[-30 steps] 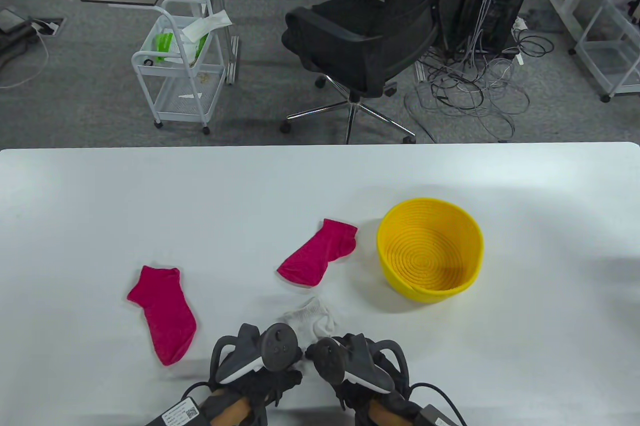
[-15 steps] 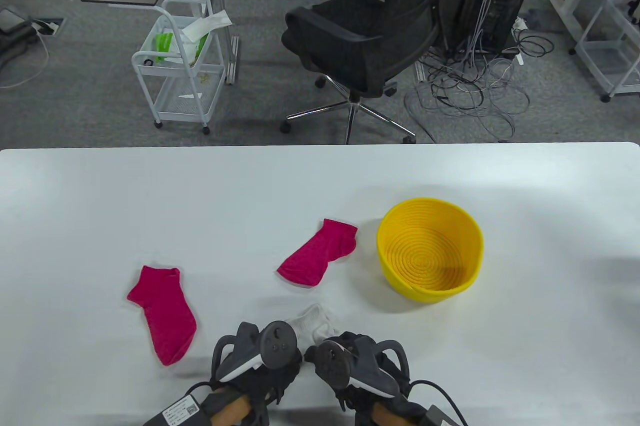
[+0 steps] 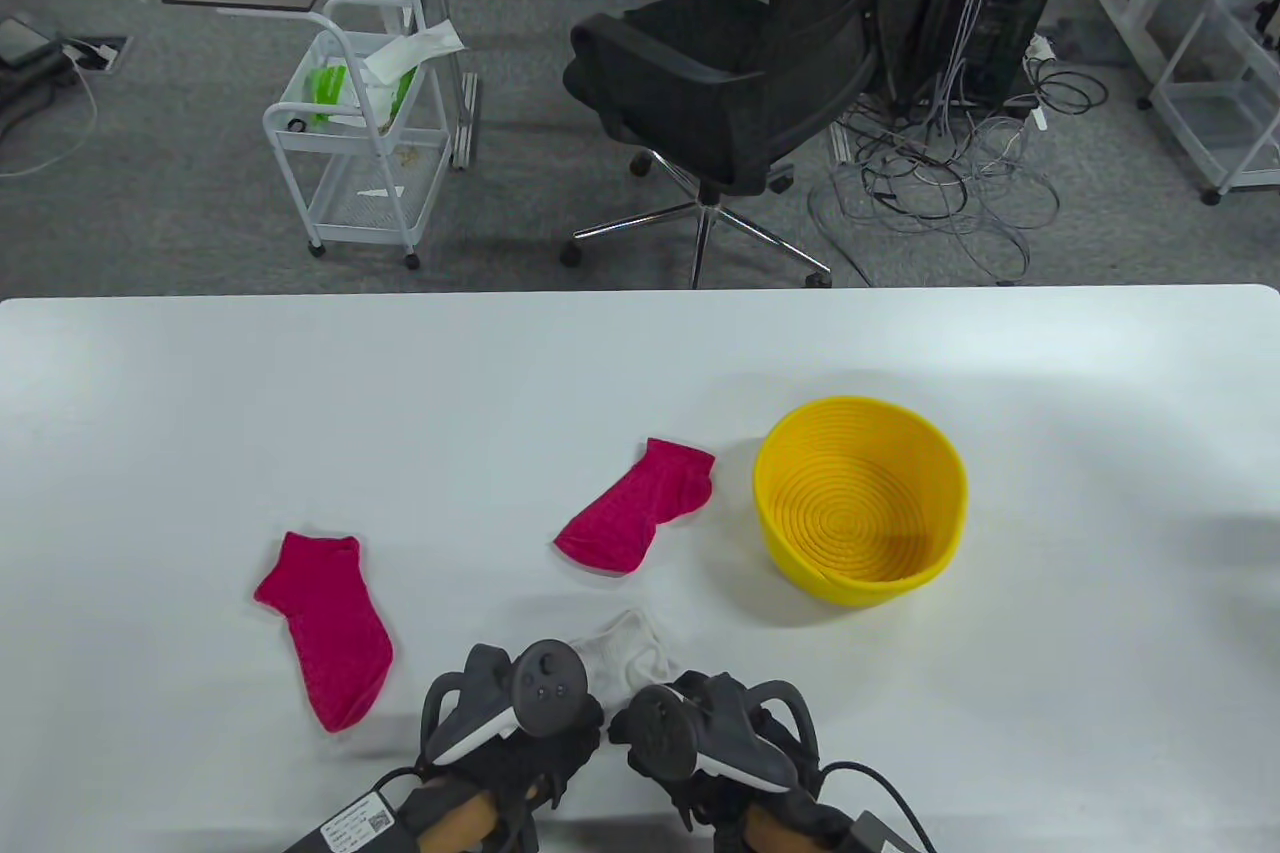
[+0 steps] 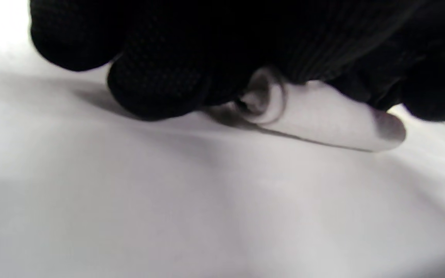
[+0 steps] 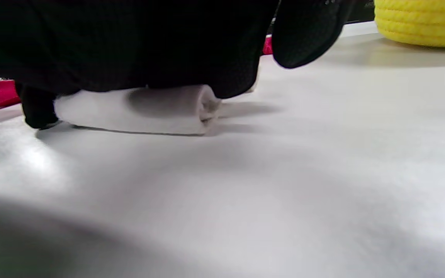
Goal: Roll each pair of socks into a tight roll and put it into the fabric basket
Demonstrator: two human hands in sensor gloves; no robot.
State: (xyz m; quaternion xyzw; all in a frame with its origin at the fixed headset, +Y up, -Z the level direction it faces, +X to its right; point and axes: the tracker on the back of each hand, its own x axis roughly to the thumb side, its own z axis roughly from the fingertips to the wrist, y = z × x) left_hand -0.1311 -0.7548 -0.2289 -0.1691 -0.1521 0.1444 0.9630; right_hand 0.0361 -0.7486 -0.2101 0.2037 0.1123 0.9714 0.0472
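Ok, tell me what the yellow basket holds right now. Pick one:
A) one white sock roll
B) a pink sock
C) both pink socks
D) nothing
D: the table view shows the bare coiled bottom of the yellow basket, while both pink socks lie flat on the table and the white sock roll is under both hands near the front edge.

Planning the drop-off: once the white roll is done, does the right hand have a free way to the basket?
Probably yes. The basket stands open on the right hand's own side, with only bare table between them. The nearer pink sock lies left of that path. For now, that hand is on the white roll.
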